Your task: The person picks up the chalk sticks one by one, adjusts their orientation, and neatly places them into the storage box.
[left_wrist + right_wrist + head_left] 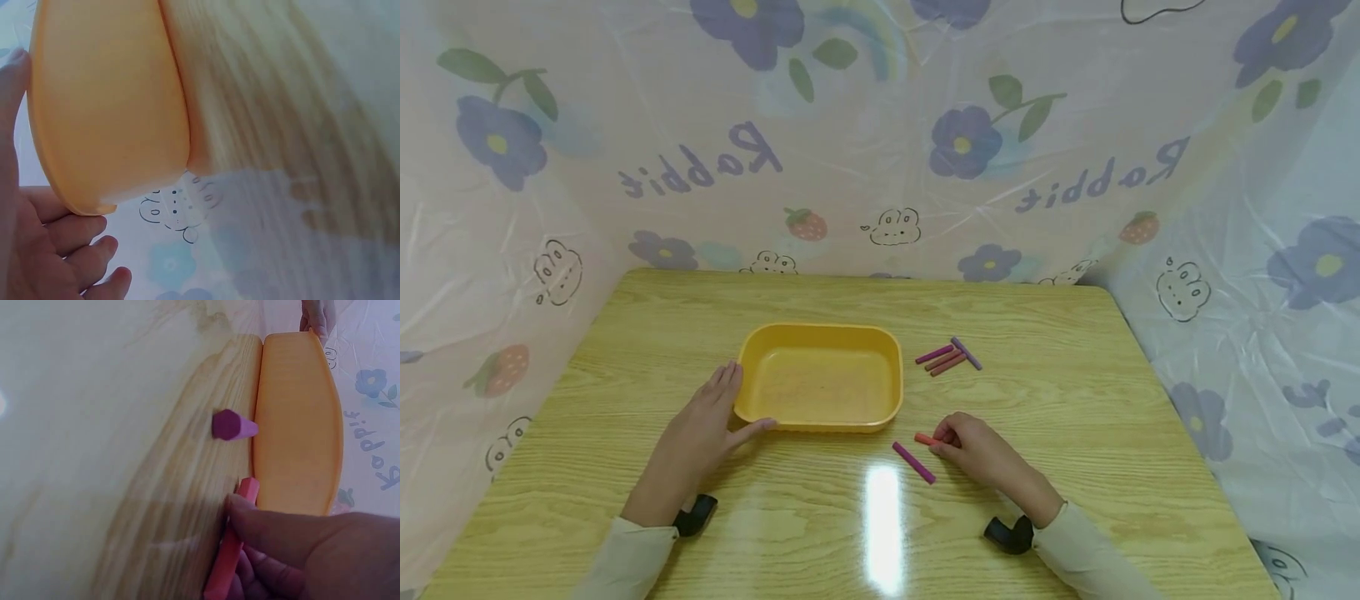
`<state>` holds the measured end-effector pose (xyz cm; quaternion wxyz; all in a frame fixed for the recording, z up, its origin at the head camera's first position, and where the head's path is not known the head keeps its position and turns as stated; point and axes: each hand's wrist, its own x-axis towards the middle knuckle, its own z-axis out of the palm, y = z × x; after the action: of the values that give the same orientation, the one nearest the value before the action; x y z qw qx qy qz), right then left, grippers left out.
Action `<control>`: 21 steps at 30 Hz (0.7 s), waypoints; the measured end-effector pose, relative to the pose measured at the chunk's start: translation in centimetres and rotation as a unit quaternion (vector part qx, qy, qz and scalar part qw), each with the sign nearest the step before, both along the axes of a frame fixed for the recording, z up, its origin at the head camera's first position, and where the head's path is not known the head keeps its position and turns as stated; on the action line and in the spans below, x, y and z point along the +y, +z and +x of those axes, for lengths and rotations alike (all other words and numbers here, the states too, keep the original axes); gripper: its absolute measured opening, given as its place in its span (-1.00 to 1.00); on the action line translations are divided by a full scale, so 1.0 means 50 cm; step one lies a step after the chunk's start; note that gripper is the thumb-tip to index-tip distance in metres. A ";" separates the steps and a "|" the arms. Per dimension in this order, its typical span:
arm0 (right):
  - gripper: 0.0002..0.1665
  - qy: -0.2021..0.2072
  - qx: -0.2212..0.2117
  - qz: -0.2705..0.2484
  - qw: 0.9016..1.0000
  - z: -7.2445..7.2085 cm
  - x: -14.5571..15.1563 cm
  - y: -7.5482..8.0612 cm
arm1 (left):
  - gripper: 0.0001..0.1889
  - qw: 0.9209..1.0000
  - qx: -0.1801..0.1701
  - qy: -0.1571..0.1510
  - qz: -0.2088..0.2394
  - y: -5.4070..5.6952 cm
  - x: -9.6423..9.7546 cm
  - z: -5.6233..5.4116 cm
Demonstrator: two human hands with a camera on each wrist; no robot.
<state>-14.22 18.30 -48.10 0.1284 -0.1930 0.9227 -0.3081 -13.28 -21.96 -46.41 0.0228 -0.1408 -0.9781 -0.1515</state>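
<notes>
Pinching a red stick point(923, 438) between thumb and fingers, the right hand point(981, 448) is close to the table's near side; take twelve o'clock as straight away from the person. The stick's visible end points between nine and ten, on the side where the yellow basin point(820, 387) stands, apart from it. Just beside this end, toward seven, a loose purple stick point(913, 462) lies on the table point(1052, 367), its long axis running from between ten and eleven to between four and five; the right hand is much the nearer to it.

At about nine from the right hand and well apart from it, the left hand point(700, 425) rests on the basin's near left corner, thumb along the near rim, fingers against the left wall. The basin's middle lies just short of ten from the right hand, its long axis from nine to three.

Farther out, between eleven and twelve from the right hand, four more sticks point(948, 365) bunch together: three slant roughly from eight to two, one crosswise at their right ends. A patterned sheet point(842, 167) hangs beyond.
</notes>
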 end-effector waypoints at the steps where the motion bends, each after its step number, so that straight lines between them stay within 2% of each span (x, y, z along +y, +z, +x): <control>1: -0.93 0.001 0.002 0.000 1.000 0.000 0.000 0.000 | 0.08 1.000 -0.002 -0.001 -0.003 0.001 -0.001 0.000; 7: -0.92 0.011 0.014 -0.006 1.000 0.003 0.002 0.000 | 0.06 1.000 0.012 -0.007 -0.012 0.004 -0.001 0.001; 12: -0.92 0.010 0.002 -0.012 1.000 0.002 0.003 0.002 | 0.05 0.999 0.027 -0.012 -0.023 0.005 -0.002 0.000; 21: -0.85 0.014 -0.033 -0.033 0.999 -0.004 0.013 0.009 | 0.08 0.999 0.007 -0.018 -0.037 0.022 0.000 -0.006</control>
<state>-14.44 18.97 -47.66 0.1564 -0.1995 0.9046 -0.3426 -13.60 -21.94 -45.32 0.0215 -0.1604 -0.9802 -0.1143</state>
